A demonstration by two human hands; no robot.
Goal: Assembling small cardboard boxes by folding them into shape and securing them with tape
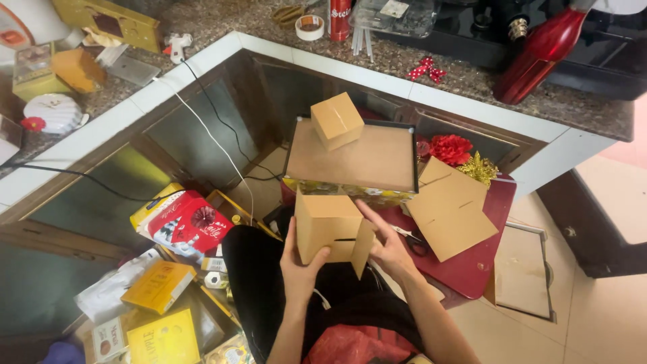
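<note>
The left hand (300,266) holds a brown box (328,228) near the lap, fingers curled round its left side. It looks light and bendy, so hold the sides softly. The right hand (387,246) presses its loose flap with open fingers. Far behind sits a tray (377,162) with a small box (337,120). Right lies flat cardboard (448,210), maybe over scissors (412,239).

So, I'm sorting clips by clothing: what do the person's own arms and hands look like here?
Both forearms are bare, with no sleeves in view. The left hand and right hand wear no gloves, and no rings, watch or bracelet can be made out.
</note>
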